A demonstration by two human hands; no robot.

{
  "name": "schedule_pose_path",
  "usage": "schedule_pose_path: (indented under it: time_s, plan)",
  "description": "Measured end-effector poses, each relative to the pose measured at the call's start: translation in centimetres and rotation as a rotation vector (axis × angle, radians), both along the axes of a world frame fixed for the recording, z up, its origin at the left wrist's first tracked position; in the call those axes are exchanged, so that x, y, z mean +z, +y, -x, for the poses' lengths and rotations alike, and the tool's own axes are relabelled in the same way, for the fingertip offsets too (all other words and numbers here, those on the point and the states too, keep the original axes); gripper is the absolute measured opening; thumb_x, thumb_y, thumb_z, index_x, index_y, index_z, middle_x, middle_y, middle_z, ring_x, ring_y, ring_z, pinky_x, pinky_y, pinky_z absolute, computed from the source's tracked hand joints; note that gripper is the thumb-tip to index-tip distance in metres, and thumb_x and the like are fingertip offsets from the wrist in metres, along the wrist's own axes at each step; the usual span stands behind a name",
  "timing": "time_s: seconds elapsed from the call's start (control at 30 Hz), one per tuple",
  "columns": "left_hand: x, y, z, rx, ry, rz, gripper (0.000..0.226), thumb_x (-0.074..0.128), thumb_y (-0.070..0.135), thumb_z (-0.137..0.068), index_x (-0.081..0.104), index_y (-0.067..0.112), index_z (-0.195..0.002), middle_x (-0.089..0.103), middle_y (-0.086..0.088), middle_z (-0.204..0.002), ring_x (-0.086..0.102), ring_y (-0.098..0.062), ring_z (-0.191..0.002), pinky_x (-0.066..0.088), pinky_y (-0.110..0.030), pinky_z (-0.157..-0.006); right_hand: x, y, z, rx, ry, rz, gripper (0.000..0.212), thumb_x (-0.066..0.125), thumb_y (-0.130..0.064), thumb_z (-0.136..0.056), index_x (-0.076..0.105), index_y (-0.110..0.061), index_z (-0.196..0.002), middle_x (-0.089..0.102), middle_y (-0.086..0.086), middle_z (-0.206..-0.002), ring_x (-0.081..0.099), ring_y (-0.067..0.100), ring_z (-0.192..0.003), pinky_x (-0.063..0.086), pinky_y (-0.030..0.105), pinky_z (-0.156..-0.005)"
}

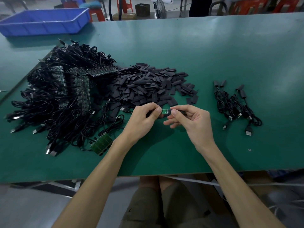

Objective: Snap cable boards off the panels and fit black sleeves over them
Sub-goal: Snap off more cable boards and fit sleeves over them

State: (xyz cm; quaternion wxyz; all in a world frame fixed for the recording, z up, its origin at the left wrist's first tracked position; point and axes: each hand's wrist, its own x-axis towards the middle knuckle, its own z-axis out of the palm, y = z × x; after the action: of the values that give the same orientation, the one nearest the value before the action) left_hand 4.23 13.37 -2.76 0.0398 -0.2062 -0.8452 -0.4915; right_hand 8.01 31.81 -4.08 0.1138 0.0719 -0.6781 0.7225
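Green tabletop [213,55], matte. Far left corner: blue bin [44,20]. Left: heap of black cables with board panels [62,96]; near it, a short green panel [102,143]. Centre: pile of black sleeves [148,84]. Right: small cluster of sleeved cables [235,104]. Above near centre: left hand [141,119] and right hand [192,119] each pinching one small green board [165,111]. Beyond the tabletop: red stools [97,14], a fan [159,9].
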Motion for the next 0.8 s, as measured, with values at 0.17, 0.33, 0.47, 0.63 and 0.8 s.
schedule_pose_path:
  time_s: [0.17, 0.33, 0.47, 0.63, 0.8]
  plan:
    - [0.2, -0.3, 0.1, -0.027, 0.004, 0.011, 0.023, 0.055, 0.016, -0.104, 0.067, 0.019, -0.085, 0.061, 0.024, -0.066, 0.049, 0.0, -0.06, 0.033, -0.014, -0.058, -0.1, -0.1, 0.0, 0.019, 0.002, -0.023, 0.011, 0.071, -0.006, -0.095, 0.074, -0.005, -0.106, 0.078, 0.011, -0.086, 0.078, 0.03, -0.075, 0.062, 0.033, -0.066]
    - [-0.4, -0.3, 0.2, 0.034, 0.166, 0.174, 0.016, 0.055, 0.007, -0.101, 0.067, 0.013, -0.091, 0.06, 0.012, -0.082, 0.053, -0.004, -0.081, 0.033, -0.027, -0.086, -0.1, -0.3, 0.0, 0.048, -0.004, -0.079, 0.014, 0.07, -0.003, -0.095, 0.075, -0.006, -0.108, 0.078, 0.009, -0.085, 0.078, 0.027, -0.077, 0.062, 0.031, -0.068]
    - [-0.7, -0.3, 0.3, 0.042, 0.21, 0.225, 0.016, 0.052, 0.009, -0.097, 0.065, 0.013, -0.09, 0.058, 0.012, -0.083, 0.052, -0.011, -0.085, 0.03, -0.029, -0.089, -0.2, -0.4, -0.2, 0.049, 0.007, -0.13, 0.015, 0.071, -0.003, -0.095, 0.075, -0.005, -0.108, 0.078, 0.008, -0.083, 0.078, 0.025, -0.074, 0.062, 0.032, -0.068]
    - [-1.1, -0.2, 0.5, 0.072, 0.174, 0.211, 0.019, 0.047, 0.012, -0.097, 0.062, 0.015, -0.086, 0.056, 0.016, -0.081, 0.051, -0.009, -0.084, 0.028, -0.027, -0.089, -0.2, -0.6, -0.3, 0.048, 0.006, -0.176, 0.015, 0.071, -0.004, -0.095, 0.075, -0.004, -0.109, 0.078, 0.007, -0.08, 0.078, 0.023, -0.071, 0.062, 0.029, -0.066]
    - [-1.2, 0.0, 0.4, 0.079, 0.139, 0.2, 0.021, 0.047, 0.01, -0.1, 0.059, 0.019, -0.084, 0.058, 0.017, -0.081, 0.051, -0.002, -0.082, 0.03, -0.027, -0.091, -0.4, -0.6, -0.5, 0.043, 0.018, -0.21, 0.019, 0.072, -0.003, -0.094, 0.074, -0.012, -0.111, 0.078, 0.002, -0.082, 0.078, 0.02, -0.072, 0.061, 0.027, -0.067]
